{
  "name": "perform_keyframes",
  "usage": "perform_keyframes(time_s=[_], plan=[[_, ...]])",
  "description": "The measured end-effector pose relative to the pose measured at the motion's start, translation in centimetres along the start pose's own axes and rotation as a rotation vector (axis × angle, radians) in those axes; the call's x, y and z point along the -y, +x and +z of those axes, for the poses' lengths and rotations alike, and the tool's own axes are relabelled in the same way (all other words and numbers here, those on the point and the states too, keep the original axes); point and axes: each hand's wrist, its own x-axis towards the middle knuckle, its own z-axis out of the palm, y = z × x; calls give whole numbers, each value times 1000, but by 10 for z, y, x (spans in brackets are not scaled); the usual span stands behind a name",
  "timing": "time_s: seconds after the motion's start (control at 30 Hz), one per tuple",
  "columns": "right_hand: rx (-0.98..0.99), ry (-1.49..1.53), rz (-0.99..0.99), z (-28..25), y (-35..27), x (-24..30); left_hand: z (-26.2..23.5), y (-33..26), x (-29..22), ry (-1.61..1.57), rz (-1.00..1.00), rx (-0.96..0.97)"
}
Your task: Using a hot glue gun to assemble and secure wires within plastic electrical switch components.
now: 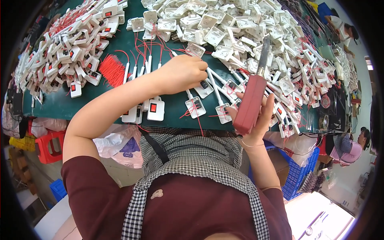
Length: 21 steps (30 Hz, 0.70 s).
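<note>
My left hand (pixel 185 73) is closed over the table, knuckles up, among white stick-like housings; whatever its fingers pinch is hidden. Across my right palm (pixel 259 134) lies a tool with a long red box-like handle (pixel 250 105) and a narrow dark metal tip (pixel 264 56) pointing away from me. My right thumb and fingers come up around its sides. Between the hands an open white switch housing (pixel 195 107) shows red wires and a black switch back. Another such housing (pixel 223 113) rests near my right fingers. Below my left forearm sits a white housing with a red rocker switch (pixel 155 110).
A large heap of white plastic shells (pixel 216 24) covers the far middle of the green table (pixel 172 108). Assembled switch pieces (pixel 72 52) pile up on the left, more (pixel 308 76) on the right. Cut red wires (pixel 113 70) lie in a bundle. Other people (pixel 347 34) are at the right.
</note>
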Motion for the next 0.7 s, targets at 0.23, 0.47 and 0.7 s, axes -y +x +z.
perform_keyframes(time_s=[0.23, 0.47, 0.7], plan=[[126, 3, 120, 17, 18, 16, 4, 3, -14, 186, -1, 77], [162, -118, -220, 37, 29, 15, 27, -9, -25, -71, -270, 103], [244, -147, -243, 39, 38, 12, 28, -12, -21, -217, -170, -89]])
